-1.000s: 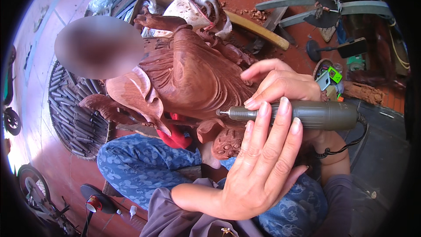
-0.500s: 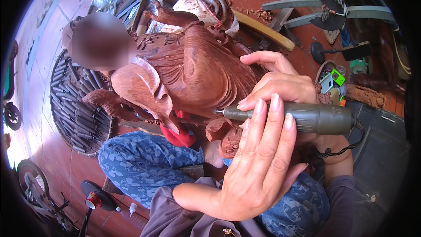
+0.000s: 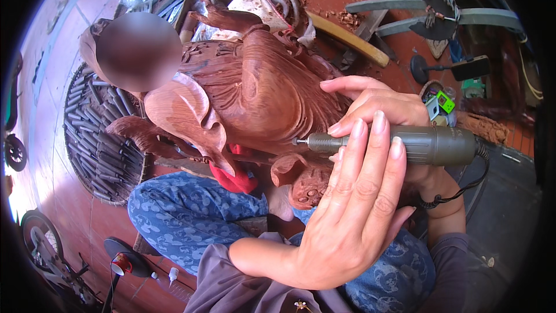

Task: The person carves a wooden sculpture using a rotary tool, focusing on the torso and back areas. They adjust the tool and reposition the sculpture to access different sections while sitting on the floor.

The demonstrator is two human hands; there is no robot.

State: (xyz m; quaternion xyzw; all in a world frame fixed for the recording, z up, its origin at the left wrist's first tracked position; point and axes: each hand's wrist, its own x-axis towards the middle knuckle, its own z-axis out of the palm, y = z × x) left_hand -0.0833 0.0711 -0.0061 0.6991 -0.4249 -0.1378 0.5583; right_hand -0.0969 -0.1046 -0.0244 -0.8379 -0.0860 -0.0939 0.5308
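A reddish-brown carved wooden figure (image 3: 272, 95) with robe folds lies across my lap. My right hand (image 3: 385, 107) is closed around a dark green rotary carving tool (image 3: 443, 145), its index finger stretched out. The thin bit at the tool's narrow end is at the lower edge of the carved robe; I cannot tell whether it touches the wood. My left hand (image 3: 350, 214) lies flat against the near side of the tool, fingers stretched and thumb apart. A black twisted cord (image 3: 449, 200) hangs from the tool's back end. Below the bit is a knobbly carved part (image 3: 313, 188).
A round basket (image 3: 104, 150) of dark chisels stands at left. Behind the figure are a bundled white cloth (image 3: 263, 6), a yellowish wooden bar (image 3: 350, 40) and wood shavings. Grey curved bars (image 3: 399, 3) and a phone on a stand (image 3: 470, 68) are at far right.
Both hands and the rotary tool have shifted slightly to the right. The bit has moved right and a little up along the carved robe. The wooden figure has barely moved.
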